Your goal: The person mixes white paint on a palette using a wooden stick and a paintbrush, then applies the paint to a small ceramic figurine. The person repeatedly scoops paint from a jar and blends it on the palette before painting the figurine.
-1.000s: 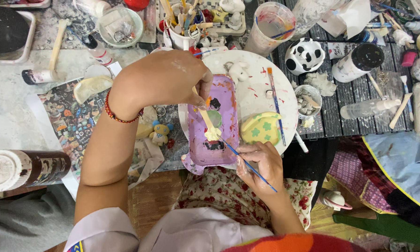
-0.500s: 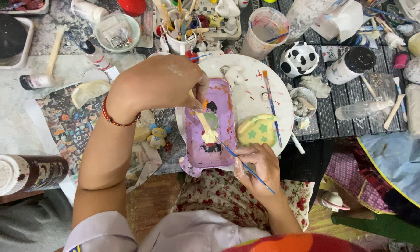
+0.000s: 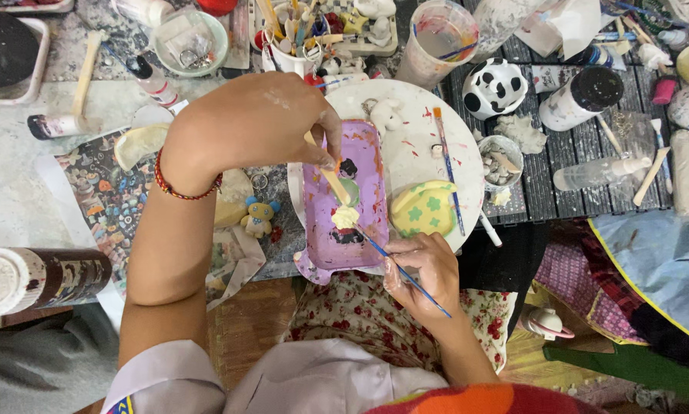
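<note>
Left hand: grip closed on a thin wooden stick carrying a small pale-yellow piece at its lower end, held over the purple tray. Right hand: grip closed on a blue-handled paintbrush, its tip touching the pale-yellow piece. The purple tray rests partly on a white round plate, near the table edge. A yellow piece with green spots lies on the plate just beside the tray. A second brush lies across the plate.
</note>
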`<state>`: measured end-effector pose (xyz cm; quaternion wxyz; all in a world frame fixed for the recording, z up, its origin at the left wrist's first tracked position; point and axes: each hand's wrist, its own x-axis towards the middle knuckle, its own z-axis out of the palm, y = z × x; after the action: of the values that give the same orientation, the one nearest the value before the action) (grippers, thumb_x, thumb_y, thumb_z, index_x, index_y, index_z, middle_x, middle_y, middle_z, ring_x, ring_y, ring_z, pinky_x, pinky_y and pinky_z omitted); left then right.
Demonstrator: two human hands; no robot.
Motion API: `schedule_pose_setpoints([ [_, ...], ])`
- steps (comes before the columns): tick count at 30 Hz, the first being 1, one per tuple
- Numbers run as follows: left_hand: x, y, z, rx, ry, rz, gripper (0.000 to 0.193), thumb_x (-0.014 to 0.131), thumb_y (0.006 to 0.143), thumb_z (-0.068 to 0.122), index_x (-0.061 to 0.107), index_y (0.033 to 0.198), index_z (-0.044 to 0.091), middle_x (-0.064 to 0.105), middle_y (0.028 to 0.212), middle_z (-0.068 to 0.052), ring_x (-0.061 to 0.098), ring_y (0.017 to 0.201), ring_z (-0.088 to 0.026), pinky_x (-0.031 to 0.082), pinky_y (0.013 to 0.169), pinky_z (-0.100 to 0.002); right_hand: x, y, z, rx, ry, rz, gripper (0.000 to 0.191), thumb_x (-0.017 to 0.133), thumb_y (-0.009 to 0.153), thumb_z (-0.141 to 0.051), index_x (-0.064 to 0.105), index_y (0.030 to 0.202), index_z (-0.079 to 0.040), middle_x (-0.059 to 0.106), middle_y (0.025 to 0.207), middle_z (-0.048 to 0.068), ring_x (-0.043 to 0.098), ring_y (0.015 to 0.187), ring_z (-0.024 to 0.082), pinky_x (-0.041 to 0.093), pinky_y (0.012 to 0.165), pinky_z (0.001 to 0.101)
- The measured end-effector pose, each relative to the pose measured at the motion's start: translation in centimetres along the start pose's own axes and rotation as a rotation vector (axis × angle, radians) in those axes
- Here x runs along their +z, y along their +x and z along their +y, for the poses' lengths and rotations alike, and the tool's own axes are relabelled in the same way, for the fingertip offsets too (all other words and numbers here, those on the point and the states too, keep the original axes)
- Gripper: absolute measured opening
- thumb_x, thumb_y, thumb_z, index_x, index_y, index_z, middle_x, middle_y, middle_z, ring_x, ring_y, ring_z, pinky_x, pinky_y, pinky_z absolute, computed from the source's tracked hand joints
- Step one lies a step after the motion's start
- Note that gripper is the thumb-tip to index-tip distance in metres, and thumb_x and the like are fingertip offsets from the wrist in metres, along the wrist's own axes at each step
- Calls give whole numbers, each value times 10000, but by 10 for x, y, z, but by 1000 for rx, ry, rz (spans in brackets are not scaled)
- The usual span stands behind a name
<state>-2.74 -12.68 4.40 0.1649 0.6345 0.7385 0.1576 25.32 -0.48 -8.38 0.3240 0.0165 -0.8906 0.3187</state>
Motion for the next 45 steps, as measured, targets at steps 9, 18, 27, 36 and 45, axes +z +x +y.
schedule_pose_setpoints([
  [9, -2, -2, 4, -79, 20, -55, 230, 795, 773, 314, 821, 934, 152, 745, 788, -133, 713, 765, -320, 543, 687, -439, 2, -2, -4, -27, -1, -15, 316, 796, 842, -11, 527, 997, -72, 741, 977, 135, 677, 777, 275, 456, 704, 382],
  [18, -3, -1, 0, -27, 47, -68, 243, 801, 779, 329, 822, 925, 136, 740, 756, -139, 715, 751, -316, 547, 684, -433, 5, -4, -3, -16, -29, -11, 325, 804, 826, -26, 530, 996, -63, 734, 974, 149, 678, 779, 272, 462, 691, 377],
  [27, -3, -1, -1, -73, 65, -68, 240, 778, 775, 305, 822, 932, 129, 749, 782, -138, 722, 749, -322, 553, 698, -438, 4, -1, -5, -14, -45, -13, 320, 797, 825, -14, 524, 985, -65, 741, 967, 142, 654, 746, 263, 441, 676, 385],
  [36, -1, 2, -1, -75, 71, -65, 251, 794, 759, 310, 822, 931, 129, 747, 810, -150, 711, 780, -338, 545, 708, -452, 3, -3, -3, -34, -28, 4, 308, 792, 819, -9, 529, 972, -55, 727, 951, 156, 637, 736, 288, 444, 686, 391],
  [45, 0, 1, -5, -88, 116, -89, 263, 801, 777, 351, 809, 915, 127, 733, 766, -152, 707, 755, -335, 540, 690, -451, 5, -7, 0, -11, -32, 14, 291, 781, 826, 8, 538, 974, -54, 730, 975, 159, 649, 756, 297, 456, 700, 393],
])
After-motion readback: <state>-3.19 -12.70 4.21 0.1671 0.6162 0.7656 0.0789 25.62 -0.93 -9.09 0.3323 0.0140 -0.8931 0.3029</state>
